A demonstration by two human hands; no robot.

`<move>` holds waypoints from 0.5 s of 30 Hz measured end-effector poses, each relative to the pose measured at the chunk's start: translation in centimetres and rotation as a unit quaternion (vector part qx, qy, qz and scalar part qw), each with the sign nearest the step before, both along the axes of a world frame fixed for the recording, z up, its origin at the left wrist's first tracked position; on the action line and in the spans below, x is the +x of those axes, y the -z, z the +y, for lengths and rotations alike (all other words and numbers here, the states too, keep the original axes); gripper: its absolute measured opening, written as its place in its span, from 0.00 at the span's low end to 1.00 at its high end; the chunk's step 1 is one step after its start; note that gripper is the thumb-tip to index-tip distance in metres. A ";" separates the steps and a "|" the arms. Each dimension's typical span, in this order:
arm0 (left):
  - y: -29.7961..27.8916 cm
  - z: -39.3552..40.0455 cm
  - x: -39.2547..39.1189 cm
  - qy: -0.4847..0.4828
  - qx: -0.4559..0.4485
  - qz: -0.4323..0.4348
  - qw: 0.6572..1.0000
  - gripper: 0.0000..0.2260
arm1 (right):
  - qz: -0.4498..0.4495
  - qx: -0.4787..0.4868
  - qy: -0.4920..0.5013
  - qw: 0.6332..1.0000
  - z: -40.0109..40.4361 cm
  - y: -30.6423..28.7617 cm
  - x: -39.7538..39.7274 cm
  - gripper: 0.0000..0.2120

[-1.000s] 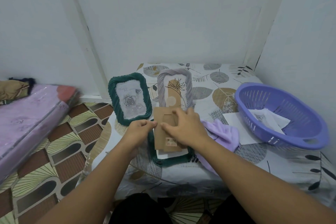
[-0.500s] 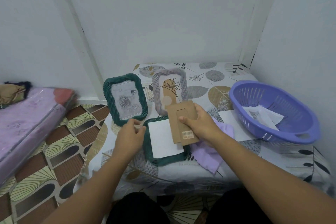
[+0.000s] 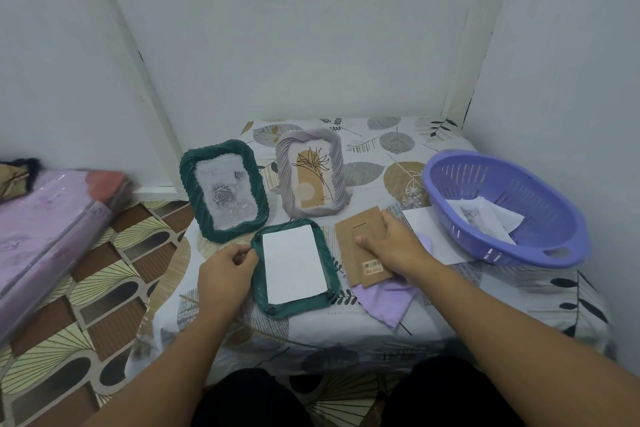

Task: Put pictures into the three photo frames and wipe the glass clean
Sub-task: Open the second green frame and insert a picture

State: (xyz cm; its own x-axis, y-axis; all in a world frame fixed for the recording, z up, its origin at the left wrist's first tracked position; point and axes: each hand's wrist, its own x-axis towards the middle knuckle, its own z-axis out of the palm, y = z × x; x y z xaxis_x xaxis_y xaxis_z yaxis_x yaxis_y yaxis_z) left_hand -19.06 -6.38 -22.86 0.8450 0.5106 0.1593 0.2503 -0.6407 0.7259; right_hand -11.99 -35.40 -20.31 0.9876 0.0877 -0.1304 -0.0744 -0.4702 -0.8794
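Down on the low table (image 3: pixel 433 329), spread with a leaf-print cloth, the head view shows a dark green photo frame (image 3: pixel 294 269) lying face down, its open back filled by a blank white sheet (image 3: pixel 293 263). The left hand (image 3: pixel 225 274) rests at the frame's left edge, fingers curled with the tips against the rim; whether they actually pinch it cannot be told. Just to the right of the frame, the right hand (image 3: pixel 393 246) holds the brown cardboard backing board (image 3: pixel 362 250), thumb on its top face and fingers curled over its far right edge; a barcode sticker shows near the board's lower end. The board lies partly over a lilac cloth (image 3: pixel 388 302) spread at the table's near edge.

Behind these, two more frames stand propped upright and facing the person: a second green frame (image 3: pixel 225 189) with a grey rose picture at the left, and a grey frame (image 3: pixel 311 172) with a tan flower print beside it. At the right, a purple plastic basket (image 3: pixel 512 180) holds loose paper prints (image 3: pixel 485 218), and a white sheet of paper (image 3: pixel 433 232) lies between it and the backing board. A purple mattress (image 3: pixel 45 229) lies on the patterned floor at the left.
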 end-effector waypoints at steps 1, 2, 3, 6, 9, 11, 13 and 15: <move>0.0 0.0 0.0 -0.001 0.000 0.000 1.000 0.06 | -0.005 -0.033 -0.004 0.999 0.0 0.1 0.1 0.19; 0.0 0.0 0.0 -0.001 0.000 0.000 1.000 0.07 | -0.011 -0.074 -0.012 0.997 0.0 0.0 0.1 0.20; 0.0 0.0 0.0 -0.002 0.001 0.001 1.000 0.07 | -0.020 -0.116 -0.017 0.993 0.2 0.0 0.1 0.21; 0.0 0.1 0.0 -0.003 0.008 0.000 1.000 0.07 | -0.042 -0.247 -0.012 0.968 0.8 -0.4 -0.3 0.27; 0.2 0.3 0.0 -0.002 0.012 -0.002 1.000 0.08 | -0.129 -0.335 -0.012 0.933 1.5 -1.4 -1.2 0.25; 0.3 0.4 0.1 0.000 0.013 -0.003 1.000 0.09 | -0.152 -0.293 -0.030 0.944 2.5 -2.0 -1.6 0.22; 0.4 0.5 0.1 0.002 0.010 -0.003 1.000 0.09 | -0.136 -0.239 -0.055 0.960 4.0 -2.5 -1.9 0.14; 0.4 0.6 0.1 0.005 0.008 -0.002 1.000 0.09 | -0.135 -0.229 -0.065 0.962 5.4 -2.2 -2.0 0.13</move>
